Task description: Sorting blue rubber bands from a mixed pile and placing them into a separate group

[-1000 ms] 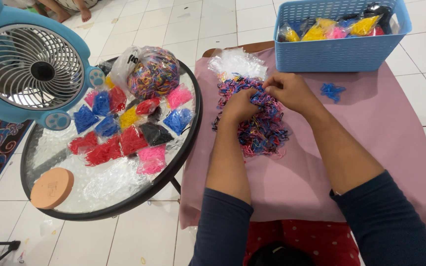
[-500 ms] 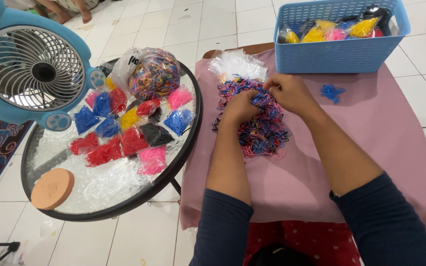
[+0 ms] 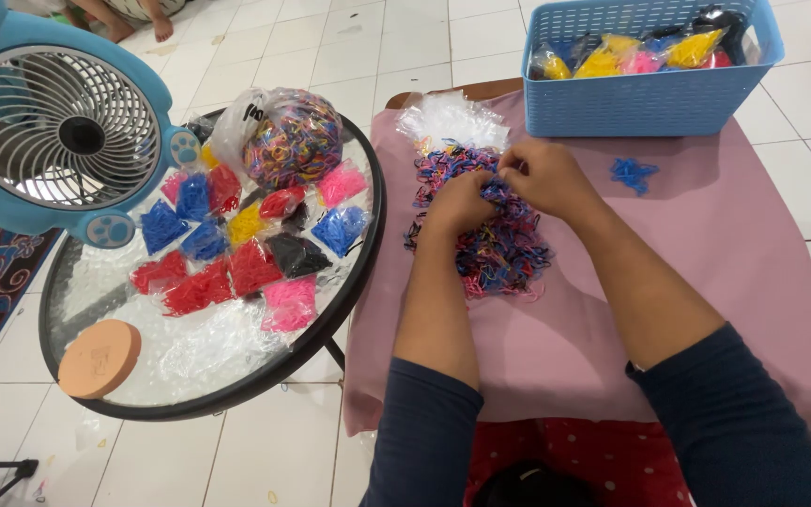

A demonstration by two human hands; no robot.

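Sorting step: left hand [image 3: 457, 204] and right hand [image 3: 539, 176] pinch strands in the mixed rubber-band pile [image 3: 485, 221] on the pink-covered worktop [image 3: 706, 253] (fingers narrowed, gripping bands). Judged next: separating one colour cleanly; beyond lies the blue basket [image 3: 645, 94].

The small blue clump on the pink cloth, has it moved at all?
No. The small blue clump sits at the same spot below the blue basket.

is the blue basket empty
No, the blue basket holds small packets of yellow, pink and dark bands, showing above its rim.
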